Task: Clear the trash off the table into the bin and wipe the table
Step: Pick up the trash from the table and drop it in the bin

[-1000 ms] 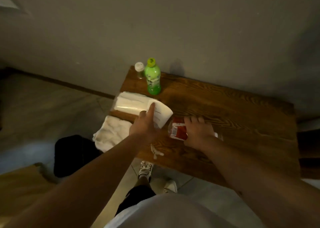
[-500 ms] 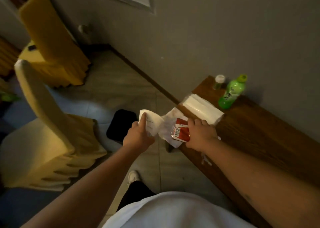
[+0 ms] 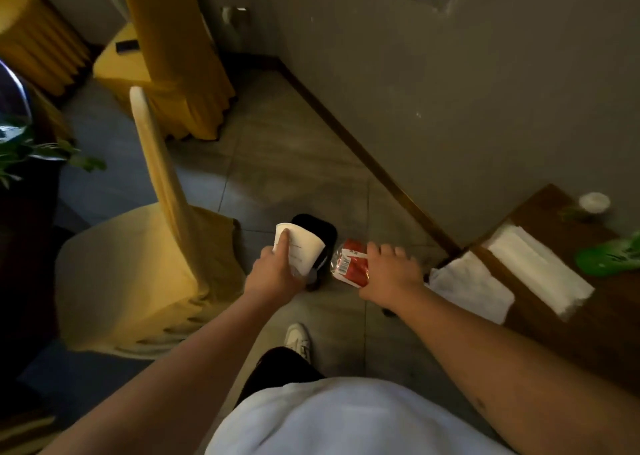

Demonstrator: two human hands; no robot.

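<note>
While held out over the floor, left hand [image 3: 273, 276] gripping white paper cup [image 3: 300, 248] above black bin [image 3: 317, 231], right hand [image 3: 389, 274] clutching red wrapper [image 3: 351, 264] beside bin, wooden table [image 3: 585, 312] at right.

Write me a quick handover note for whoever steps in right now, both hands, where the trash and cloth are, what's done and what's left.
Left hand: shut on the white paper cup, held over the black bin on the floor.
Right hand: shut on the red wrapper, just right of the bin.
Nothing dropped yet.
On the table: green bottle, small white-capped container, tissue pack; white cloth hangs over the edge.
Left: release both into the bin, clear any remaining trash, wipe the table.
</note>
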